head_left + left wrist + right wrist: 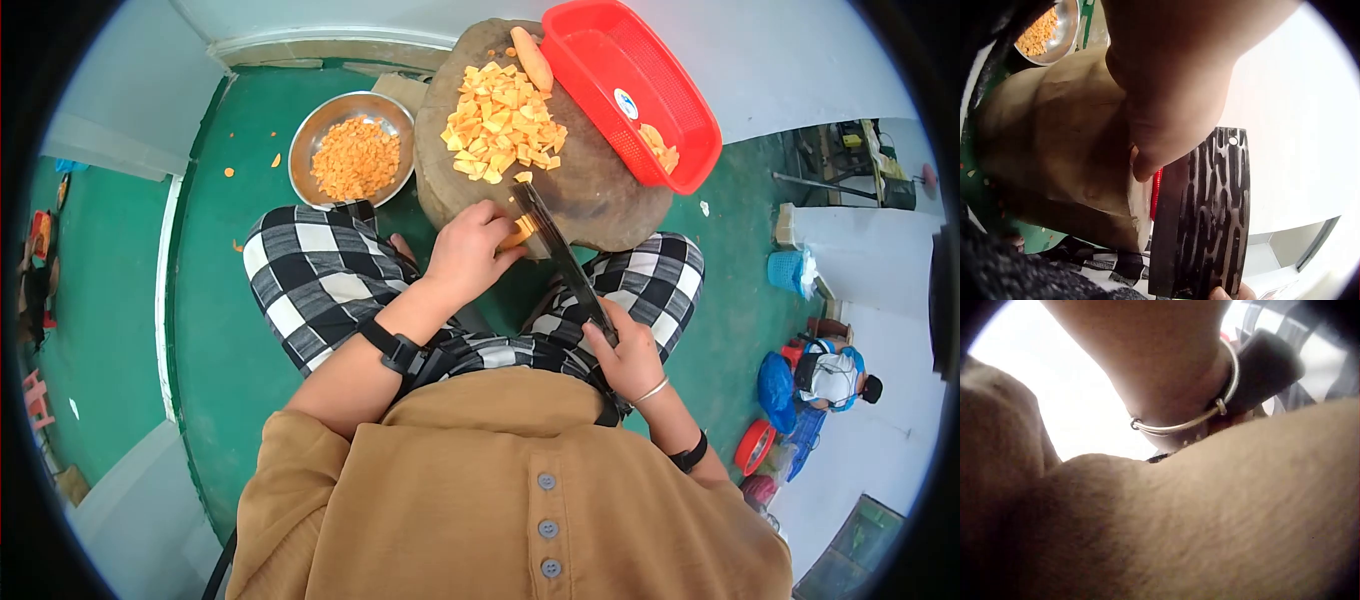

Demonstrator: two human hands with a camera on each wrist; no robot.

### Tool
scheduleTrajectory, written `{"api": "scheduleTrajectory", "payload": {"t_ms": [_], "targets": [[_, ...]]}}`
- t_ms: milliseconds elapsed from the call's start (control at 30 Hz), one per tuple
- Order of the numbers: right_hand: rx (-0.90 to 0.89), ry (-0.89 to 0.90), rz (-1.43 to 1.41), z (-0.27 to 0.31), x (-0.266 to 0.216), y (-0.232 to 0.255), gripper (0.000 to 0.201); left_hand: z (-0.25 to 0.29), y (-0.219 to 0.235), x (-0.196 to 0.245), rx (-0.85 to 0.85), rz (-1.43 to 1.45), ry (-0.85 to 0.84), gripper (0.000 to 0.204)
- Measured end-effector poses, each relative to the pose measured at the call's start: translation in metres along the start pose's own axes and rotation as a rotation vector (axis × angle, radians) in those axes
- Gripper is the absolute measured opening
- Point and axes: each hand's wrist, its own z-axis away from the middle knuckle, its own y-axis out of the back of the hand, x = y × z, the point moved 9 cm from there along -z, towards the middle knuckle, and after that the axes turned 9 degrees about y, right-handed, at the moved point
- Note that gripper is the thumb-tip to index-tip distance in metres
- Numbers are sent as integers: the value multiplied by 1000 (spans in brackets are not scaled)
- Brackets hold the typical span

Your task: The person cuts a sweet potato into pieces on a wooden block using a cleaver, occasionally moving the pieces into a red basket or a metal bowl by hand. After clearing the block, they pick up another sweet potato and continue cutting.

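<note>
A black cleaver (pixel 560 255) with a wide, dark-patterned blade (pixel 1213 206) stands edge down over the near rim of a round wooden chopping block (pixel 600 205). My right hand (pixel 628 350) grips its handle; in the right wrist view the dark handle end (pixel 1269 369) sticks out past the wrist. With curled fingers my left hand (pixel 470 250) holds an orange vegetable piece (pixel 518 234) against the block, close beside the blade. Cut orange chunks (pixel 500 120) are heaped further back on the block, near a whole peeled orange root vegetable (pixel 532 60).
A steel bowl (pixel 300 165) of small orange pieces (pixel 355 158) stands on the green floor, left of the block. A red plastic basket (pixel 610 60) leans over the block's right side, with some pieces inside. Checkered trouser legs (pixel 310 280) flank the block.
</note>
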Motion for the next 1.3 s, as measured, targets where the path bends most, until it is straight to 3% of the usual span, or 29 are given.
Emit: {"api": "scheduleTrajectory", "payload": {"t_ms": [433,667,800,1000,1300], "targets": [[-59,25,63,14,2,-13,35,3,0,-1,-23,17,-42,19],[-114,36,92,-8,4,-25,36,1,-1,1,-34,43,-49,17],[-46,93,37,-12,6,-23,36,2,0,0,-15,0,-49,18],[-24,79,-41,-6,-3,-12,34,4,3,-2,-7,13,-59,19],[-145,-15,34,2,9,-23,33,4,4,2,0,7,-75,15]]}}
